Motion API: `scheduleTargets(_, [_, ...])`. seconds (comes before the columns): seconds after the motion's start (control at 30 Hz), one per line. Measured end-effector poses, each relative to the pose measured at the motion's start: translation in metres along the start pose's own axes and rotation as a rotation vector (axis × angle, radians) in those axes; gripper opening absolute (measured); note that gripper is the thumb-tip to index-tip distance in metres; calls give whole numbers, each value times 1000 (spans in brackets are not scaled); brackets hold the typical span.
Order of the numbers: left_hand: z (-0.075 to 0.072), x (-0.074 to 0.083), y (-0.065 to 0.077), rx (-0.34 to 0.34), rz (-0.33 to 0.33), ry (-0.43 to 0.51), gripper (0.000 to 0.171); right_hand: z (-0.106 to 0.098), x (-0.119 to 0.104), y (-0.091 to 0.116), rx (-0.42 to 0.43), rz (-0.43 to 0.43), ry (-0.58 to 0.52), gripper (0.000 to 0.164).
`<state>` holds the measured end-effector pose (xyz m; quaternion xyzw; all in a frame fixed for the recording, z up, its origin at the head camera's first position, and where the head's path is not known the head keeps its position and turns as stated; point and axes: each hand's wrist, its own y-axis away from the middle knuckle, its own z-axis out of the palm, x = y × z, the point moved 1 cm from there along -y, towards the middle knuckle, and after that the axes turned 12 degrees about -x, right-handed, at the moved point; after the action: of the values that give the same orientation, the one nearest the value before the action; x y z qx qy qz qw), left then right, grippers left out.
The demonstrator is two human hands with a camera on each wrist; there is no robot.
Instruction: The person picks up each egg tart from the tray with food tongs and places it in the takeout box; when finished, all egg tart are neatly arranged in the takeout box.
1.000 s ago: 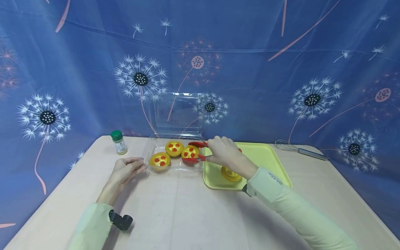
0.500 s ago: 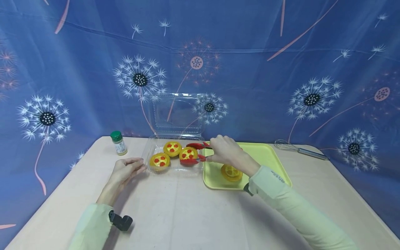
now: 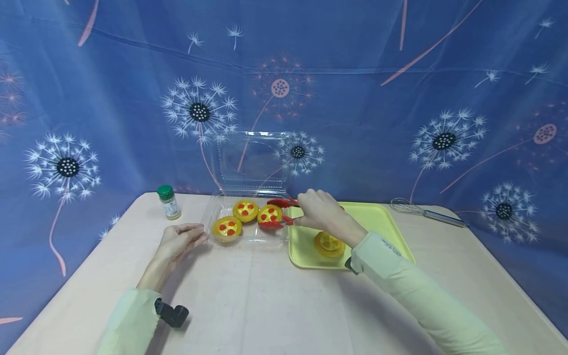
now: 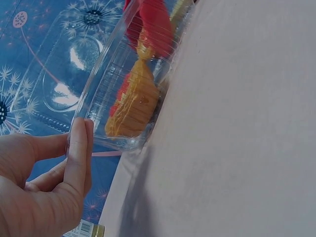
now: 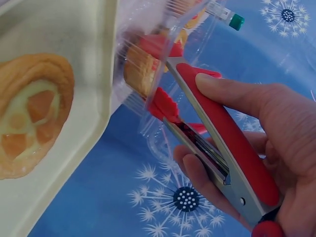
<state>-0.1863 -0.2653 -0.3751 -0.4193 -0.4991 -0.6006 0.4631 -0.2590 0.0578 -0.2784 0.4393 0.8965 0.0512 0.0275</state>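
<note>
My left hand (image 3: 179, 242) pinches the left rim of a clear plastic clamshell box (image 4: 111, 54), thumb on one side and fingers on the other. My right hand (image 3: 320, 211) grips red-and-steel tongs (image 5: 222, 133) around both handles. Their red tips reach into the box on either side of the rightmost toy tart (image 3: 269, 215). Close by in the box are a back tart (image 3: 245, 211) and a front-left tart (image 3: 227, 228), all yellow with red toppings. In the right wrist view the box wall overlaps the tong tips.
The box's lid (image 3: 250, 162) stands raised at the back. A yellow tray (image 3: 372, 217) sits right of the box, bearing a tart with orange pieces (image 3: 329, 245). A green-capped shaker (image 3: 169, 203) stands far left; a whisk (image 3: 426, 213) lies far right. A patterned cloth hangs behind.
The tongs and the rightmost tart shift slightly left, then slightly back right. The back tart has moved a little left. My left hand stays on the rim.
</note>
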Motion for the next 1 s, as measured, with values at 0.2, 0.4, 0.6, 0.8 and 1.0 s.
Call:
scheduleTargets(0.2, [0,0,-2,0,22,8,48,3,4,-1,11,-13,2,37])
scheduleTargets(0.4, [1,-1,-2,-11,46,19,48,6,6,-1,7,-13,-13,38])
scheduleTargets(0.6, [1,-1,-2,-14,43,16,49,10,8,0,35,-8,-17,39])
scheduleTargets(0.8, [0,-1,-3,-10,29,4,49,13,11,3,61,-16,-47,39])
scheduleTargets(1.0, [0,-1,-1,-10,17,1,49,11,18,10,52,-2,-172,44])
